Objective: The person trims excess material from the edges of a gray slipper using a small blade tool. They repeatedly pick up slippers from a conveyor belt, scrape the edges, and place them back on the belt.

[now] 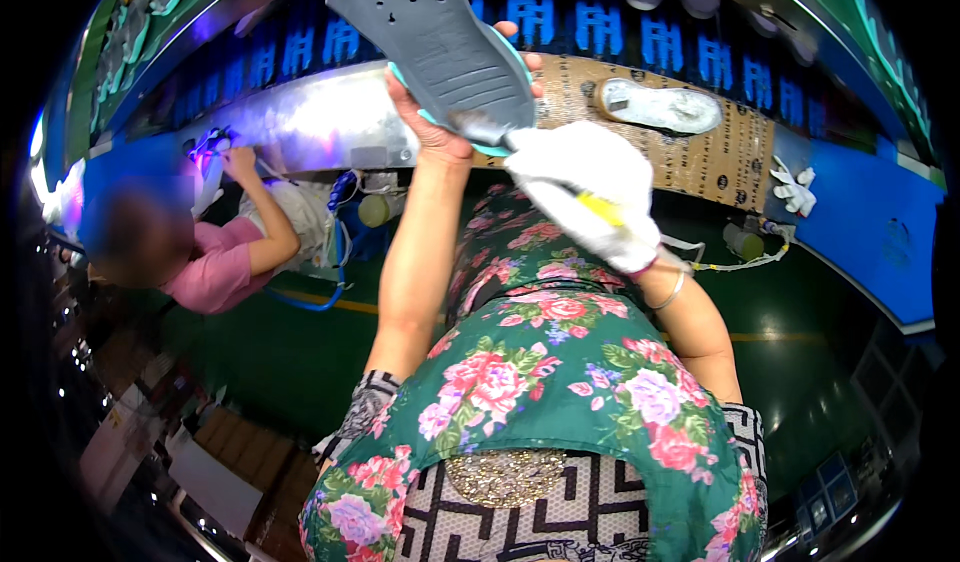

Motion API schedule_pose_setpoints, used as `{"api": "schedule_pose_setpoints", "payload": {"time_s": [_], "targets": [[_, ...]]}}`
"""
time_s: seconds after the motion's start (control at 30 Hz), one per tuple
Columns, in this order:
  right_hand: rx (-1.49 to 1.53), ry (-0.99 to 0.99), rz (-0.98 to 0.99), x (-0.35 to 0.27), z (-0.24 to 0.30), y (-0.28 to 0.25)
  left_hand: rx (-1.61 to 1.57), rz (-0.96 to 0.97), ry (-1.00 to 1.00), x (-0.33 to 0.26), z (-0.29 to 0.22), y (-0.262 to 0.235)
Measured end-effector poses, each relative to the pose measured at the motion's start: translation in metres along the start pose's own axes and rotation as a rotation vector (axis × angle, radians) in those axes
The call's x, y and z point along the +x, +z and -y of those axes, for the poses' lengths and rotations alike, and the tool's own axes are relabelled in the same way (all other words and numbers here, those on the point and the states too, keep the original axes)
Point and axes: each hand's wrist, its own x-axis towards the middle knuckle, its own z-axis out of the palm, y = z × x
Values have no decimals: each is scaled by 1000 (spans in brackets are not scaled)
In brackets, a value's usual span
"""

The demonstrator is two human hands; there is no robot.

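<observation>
My bare left hand (430, 112) grips a dark grey shoe sole (430, 37) from beneath, its thumb on one edge and fingertips curling over the other. Small holes dot the sole's far part, ridges cross the near part, and turquoise shows along its rim. In a white glove, my right hand (585, 187) is closed around a brush (483, 128), whose blurred grey bristles meet the sole's near end. The glove hides most of the brush's handle; a patch of yellow shows at the palm.
A whitish, sole-shaped piece (660, 108) lies on printed cardboard (740, 162) over the metal bench (330, 112). Farther right are a loose white glove (793, 186) and a blue board (860, 232). At left a co-worker in pink (225, 262) works at the bench. Blue-lit fixtures (600, 30) line the back.
</observation>
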Motion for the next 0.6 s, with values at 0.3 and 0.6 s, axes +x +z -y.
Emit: {"api": "schedule_pose_setpoints", "payload": {"time_s": [0.3, 0.6], "targets": [[75, -4, 66, 6, -9, -1, -44, 26, -184, 7, -17, 3], [192, 108, 29, 11, -3, -13, 95, 74, -334, 15, -28, 19]]}}
